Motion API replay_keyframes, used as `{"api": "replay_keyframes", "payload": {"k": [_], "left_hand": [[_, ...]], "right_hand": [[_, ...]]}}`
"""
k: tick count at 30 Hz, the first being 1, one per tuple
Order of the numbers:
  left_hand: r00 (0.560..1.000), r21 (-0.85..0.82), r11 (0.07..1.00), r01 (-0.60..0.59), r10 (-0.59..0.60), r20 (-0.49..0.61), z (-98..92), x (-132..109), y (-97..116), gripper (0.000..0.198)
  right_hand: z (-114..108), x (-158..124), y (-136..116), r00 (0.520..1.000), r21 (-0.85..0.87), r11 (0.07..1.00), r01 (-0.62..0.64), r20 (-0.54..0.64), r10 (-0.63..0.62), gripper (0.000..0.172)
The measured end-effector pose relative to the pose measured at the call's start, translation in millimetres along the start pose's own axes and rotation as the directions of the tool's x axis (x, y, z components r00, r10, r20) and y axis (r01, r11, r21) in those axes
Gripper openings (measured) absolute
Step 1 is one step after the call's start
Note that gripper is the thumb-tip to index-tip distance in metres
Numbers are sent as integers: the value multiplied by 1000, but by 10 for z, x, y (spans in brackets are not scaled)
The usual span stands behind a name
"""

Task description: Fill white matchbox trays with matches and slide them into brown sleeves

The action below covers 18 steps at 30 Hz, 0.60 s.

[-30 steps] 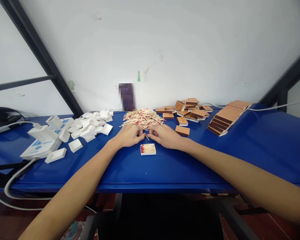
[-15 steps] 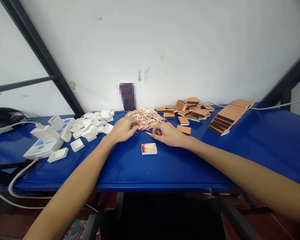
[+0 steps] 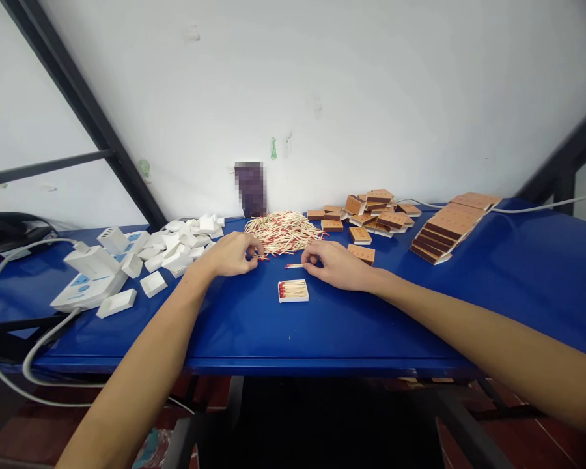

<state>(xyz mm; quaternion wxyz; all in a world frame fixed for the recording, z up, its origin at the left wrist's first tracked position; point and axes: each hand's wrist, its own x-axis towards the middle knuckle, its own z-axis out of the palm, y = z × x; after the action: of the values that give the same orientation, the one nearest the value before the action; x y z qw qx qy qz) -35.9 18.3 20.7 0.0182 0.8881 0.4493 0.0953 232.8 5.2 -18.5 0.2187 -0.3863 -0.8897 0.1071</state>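
A heap of red-tipped matches (image 3: 288,231) lies at the back middle of the blue table. My left hand (image 3: 235,254) is at the heap's left front edge, its fingers pinched around matches whose red heads stick out to the right. Across from it, my right hand (image 3: 329,262) grips matches (image 3: 293,266) between thumb and fingers, red heads pointing left. How many each hand has is too small to tell. Between and in front of the hands rests a white matchbox tray (image 3: 293,291) with matches lying in it, heads to the left.
White trays (image 3: 176,244) are piled at the left, beside a white power strip (image 3: 85,290) with cables. Brown matchbox sleeves (image 3: 381,212) lie heaped behind my right hand, with a slanted row of sleeves (image 3: 449,225) farther right. A dark pixelated object (image 3: 251,189) leans on the wall.
My left hand has drawn slightly left and closed on matches at the heap's edge. My right hand has shifted slightly right, its matches now lying more level. The view has shifted slightly.
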Motion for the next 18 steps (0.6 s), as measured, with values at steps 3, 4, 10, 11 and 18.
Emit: {"api": "replay_keyframes", "payload": {"k": [3,4,10,11,18], "left_hand": [[1000,-20,1000,-17,17,15,7,1,-2,22],[1000,-27,999,-17,18,23,7,2,1,20],[994,-127,990,57,-45,97,-5,-3,-5,19],[992,-147,986,76,-59,114,-5,-4,-8,19],[996,-110,993,41,-32,88,40,18,-21,15]], "right_hand": [[2,-1,1,1000,-4,1000,9,2,-9,9],[5,-1,4,1000,-6,1000,13,2,-13,9],[18,2,9,1000,-10,1000,23,-1,-23,8],[19,2,8,1000,-9,1000,25,0,-25,8],[19,-5,7,1000,-1,1000,25,-4,-25,8]]}}
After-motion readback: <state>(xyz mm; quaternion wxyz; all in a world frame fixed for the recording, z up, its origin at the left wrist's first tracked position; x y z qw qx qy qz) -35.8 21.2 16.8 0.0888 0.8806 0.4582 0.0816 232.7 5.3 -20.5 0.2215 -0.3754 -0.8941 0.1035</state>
